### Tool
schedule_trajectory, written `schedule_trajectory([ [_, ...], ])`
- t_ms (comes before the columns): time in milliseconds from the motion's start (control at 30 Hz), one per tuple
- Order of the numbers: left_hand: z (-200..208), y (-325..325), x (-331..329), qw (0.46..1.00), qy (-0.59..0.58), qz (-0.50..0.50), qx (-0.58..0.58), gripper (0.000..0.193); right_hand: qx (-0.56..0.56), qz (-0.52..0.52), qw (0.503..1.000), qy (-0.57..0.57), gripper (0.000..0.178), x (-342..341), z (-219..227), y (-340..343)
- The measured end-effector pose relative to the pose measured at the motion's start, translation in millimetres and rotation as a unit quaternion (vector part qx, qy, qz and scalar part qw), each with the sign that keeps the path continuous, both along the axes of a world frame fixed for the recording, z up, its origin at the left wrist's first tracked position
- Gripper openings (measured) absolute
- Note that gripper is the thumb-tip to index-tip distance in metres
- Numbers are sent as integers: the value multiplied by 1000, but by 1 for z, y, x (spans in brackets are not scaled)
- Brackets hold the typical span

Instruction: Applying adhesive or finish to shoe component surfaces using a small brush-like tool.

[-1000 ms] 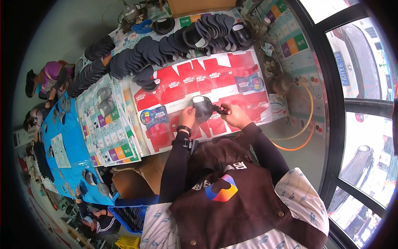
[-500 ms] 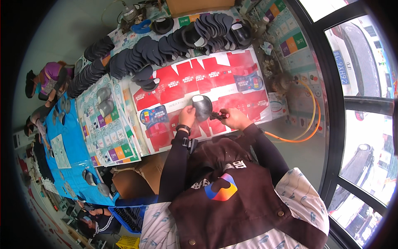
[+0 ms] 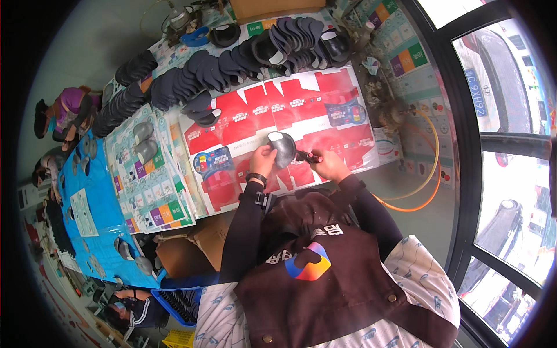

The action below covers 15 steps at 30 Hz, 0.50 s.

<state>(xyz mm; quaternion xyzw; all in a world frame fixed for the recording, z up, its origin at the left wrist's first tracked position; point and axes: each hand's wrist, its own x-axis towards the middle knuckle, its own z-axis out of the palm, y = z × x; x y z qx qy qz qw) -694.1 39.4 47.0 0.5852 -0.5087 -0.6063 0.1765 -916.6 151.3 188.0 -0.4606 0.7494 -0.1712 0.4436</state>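
The left hand (image 3: pixel 262 160) holds a dark grey shoe insole piece (image 3: pixel 283 148) up over the near part of the bench (image 3: pixel 174 191), its fingers closed round the piece's left edge. The piece stands roughly upright, its long axis running away from the person, rounded end farthest. The right hand (image 3: pixel 329 165) sits just beside it on the right, fingers wrapped shut round a small dark tool (image 3: pixel 307 156) whose tip points left at the piece's lower right side; whether the tip touches the piece is too small to tell. The two hands are about equally close to the piece, the left already gripping it, the right reaching it only through the tool.

Beneath the hands lie flattened red cartons (image 3: pixel 278 116), spread across the middle of the bench. Along the far edge run rows of dark insole pieces (image 3: pixel 220 66), stacked overlapping from the far left corner to the far right. To the left, sheets of colourful printed paper (image 3: pixel 145 185) carry a few grey moulded pieces (image 3: pixel 142 142). An orange hose (image 3: pixel 426 180) loops off the right edge of the bench. Nothing stands between the tool and the held piece. Farther left, another person (image 3: pixel 64 110) sits at a blue-covered surface (image 3: pixel 87 203).
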Motion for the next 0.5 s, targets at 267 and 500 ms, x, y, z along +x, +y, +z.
schedule_trajectory([
  [267, -10, 2, -5, 1000, -11, -7, -25, 47, -81, -17, 995, 57, 22, -7, 14, -11],
  [500, -19, 2, 2, 988, -100, -9, -117, 42, -31, 55, 998, -20, 20, 3, -3, -2],
])
